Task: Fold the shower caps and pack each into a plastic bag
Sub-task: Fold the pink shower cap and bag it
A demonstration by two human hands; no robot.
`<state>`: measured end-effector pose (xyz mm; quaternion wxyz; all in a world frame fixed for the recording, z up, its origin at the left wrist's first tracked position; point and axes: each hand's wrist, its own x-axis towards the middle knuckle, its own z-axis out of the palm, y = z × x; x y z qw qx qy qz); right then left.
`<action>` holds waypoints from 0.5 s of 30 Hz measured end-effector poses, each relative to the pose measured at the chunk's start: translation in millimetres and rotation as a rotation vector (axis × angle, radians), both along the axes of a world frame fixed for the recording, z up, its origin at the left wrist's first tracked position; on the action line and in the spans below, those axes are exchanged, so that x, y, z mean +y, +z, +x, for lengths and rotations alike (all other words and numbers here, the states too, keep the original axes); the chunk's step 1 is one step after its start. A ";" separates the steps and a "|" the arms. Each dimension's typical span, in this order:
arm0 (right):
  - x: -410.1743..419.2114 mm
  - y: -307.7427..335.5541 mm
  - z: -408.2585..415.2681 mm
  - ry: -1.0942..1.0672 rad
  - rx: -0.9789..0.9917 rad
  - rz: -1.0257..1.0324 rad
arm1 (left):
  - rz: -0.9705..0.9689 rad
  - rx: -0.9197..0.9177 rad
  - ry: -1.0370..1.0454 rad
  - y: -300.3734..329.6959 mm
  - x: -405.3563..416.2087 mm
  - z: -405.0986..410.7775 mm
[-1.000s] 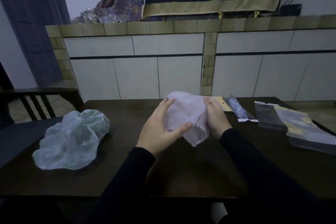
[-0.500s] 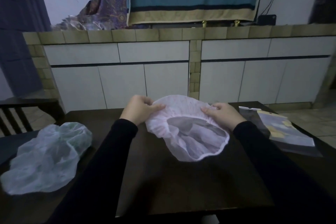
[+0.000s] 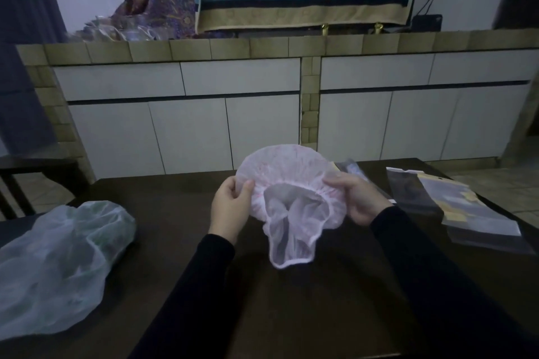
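Observation:
A thin pinkish-white shower cap [image 3: 287, 178] hangs in the air above the dark table [image 3: 335, 309], its elastic opening facing me and a loose part drooping down. My left hand [image 3: 230, 207] pinches its left rim. My right hand [image 3: 357, 198] grips the right rim. A heap of pale green shower caps [image 3: 58, 265] lies at the table's left. Flat plastic bags [image 3: 460, 207] lie stacked at the right side of the table.
A packed bag [image 3: 350, 167] lies at the far edge behind my right hand. A dark chair [image 3: 26, 181] stands at the left. A tiled counter with white cabinet doors [image 3: 233, 114] runs behind the table.
The cap went from bunched between my hands to spread wide, and now it is raised with the rim drawn in and a loose part hanging. My view shifted to the right.

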<state>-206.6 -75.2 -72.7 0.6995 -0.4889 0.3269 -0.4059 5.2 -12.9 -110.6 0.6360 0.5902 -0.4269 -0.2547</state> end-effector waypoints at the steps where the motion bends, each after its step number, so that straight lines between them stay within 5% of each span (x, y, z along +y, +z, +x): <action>1: -7.2 -3.9 -0.8 -0.013 0.020 0.004 | -0.032 -0.009 0.016 0.2 -3.7 -0.4; 6: -38.7 -20.3 -10.6 -0.273 0.119 0.256 | 0.070 -0.068 0.032 7.7 -22.9 15.6; 11: -41.8 -35.2 8.3 -0.293 -0.154 0.225 | 0.105 0.246 0.045 -14.6 -37.5 16.8; 15: -33.0 -39.5 22.4 -0.261 0.207 -0.002 | 0.084 0.439 -0.076 -15.3 -38.0 14.3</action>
